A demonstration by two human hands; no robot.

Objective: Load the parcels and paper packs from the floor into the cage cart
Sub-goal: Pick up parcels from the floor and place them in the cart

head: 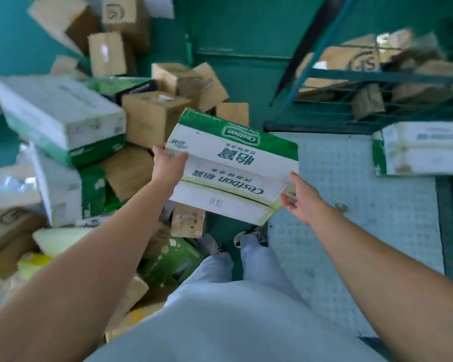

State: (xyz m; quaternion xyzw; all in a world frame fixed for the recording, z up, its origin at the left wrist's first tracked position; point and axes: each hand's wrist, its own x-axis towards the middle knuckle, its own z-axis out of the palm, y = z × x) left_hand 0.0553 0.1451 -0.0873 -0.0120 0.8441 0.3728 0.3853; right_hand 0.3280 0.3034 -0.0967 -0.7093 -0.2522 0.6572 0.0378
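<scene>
A green-and-white rectangular cardboard carton printed "Cestbon" (233, 165) is held in mid-air, tilted, above the green floor (220, 27) and level with the near edge of the cage cart's pale studded metal deck (351, 205). The left hand (169, 163) grips the carton's left end: the thumb lies on the top face, and the fingers are hidden behind the carton. The right hand (302, 198) sits at the carton's near right corner with fingers straight and spread; whether the palm touches the cardboard cannot be determined.

On the deck, at the right, lies a second white-and-green carton (421, 147), cut off by the frame edge. Behind the cart's dark green wire mesh side (377, 100) are brown cardboard parcels (351, 61), blurred and partly screened by the bars.

To the left, a pile of brown cardboard boxes and white-and-green cartons (71, 121) covers the floor. Motion blur makes most labels illegible. The person's light trousers (233, 309) hide the lower part of the pile.
</scene>
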